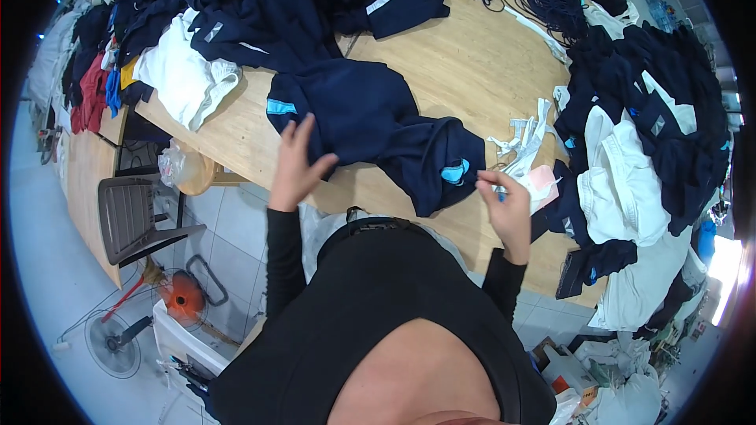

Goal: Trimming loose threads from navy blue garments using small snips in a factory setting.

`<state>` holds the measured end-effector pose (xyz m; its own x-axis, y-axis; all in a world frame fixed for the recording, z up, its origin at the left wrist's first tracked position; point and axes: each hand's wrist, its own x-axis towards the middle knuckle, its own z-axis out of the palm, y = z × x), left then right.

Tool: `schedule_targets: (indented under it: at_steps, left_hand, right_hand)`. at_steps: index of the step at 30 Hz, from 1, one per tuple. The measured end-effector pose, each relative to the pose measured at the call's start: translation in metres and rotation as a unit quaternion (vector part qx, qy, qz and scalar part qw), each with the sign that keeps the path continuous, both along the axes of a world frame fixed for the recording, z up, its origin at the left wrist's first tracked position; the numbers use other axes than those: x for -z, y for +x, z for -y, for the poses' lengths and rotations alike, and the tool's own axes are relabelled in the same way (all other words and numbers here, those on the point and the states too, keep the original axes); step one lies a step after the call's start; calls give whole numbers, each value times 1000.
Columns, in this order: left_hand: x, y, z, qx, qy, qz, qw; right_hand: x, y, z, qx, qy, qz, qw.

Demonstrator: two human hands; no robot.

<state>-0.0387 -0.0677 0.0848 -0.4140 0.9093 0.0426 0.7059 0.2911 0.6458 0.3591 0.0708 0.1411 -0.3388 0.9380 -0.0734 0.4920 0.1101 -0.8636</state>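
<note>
A navy garment point(354, 114) lies spread and rumpled on the wooden table in front of me, with light-blue patches at its left edge and its right end. My left hand point(295, 164) is over the garment's near left edge, fingers spread, holding nothing. Beside the right end, my right hand point(508, 208) has thumb and fingers pinched together close to the fabric. A small bit of blue shows at its fingers, too small to name.
White strips point(524, 145) and a pink piece point(545, 177) lie to the right. Piled navy clothes point(630, 71) and white garments point(618, 181) cover the right side. More navy clothing point(268, 8) and a white garment point(185, 71) lie far left. Dark cords point(547, 4) sit at the back.
</note>
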Motion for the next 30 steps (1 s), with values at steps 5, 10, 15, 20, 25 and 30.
schedule_targets:
  at_steps: [5, 10, 15, 20, 25, 30]
  left_hand:
    - [4, 48, -23, -24, -11, -110, 994]
    - [-78, -6, -29, -36, 153, 159, 975]
    - [-214, 51, -39, 161, 564, 31, 810]
    - [-235, 102, -38, 397, 540, 328, 665]
    - [-238, 117, -49, 578, 416, 477, 515]
    - [-244, 108, -66, 631, 358, 488, 486]
  right_hand:
    - [13, -26, 5, 1, -42, -12, 999]
    - [19, -4, -9, 15, -6, 13, 1000]
    - [51, 18, -13, 28, 27, 181, 983]
    - [58, 13, 0, 82, 55, 248, 964]
    - [64, 14, 11, 74, 43, 284, 955]
    - [82, 28, 15, 105, 26, 339, 934]
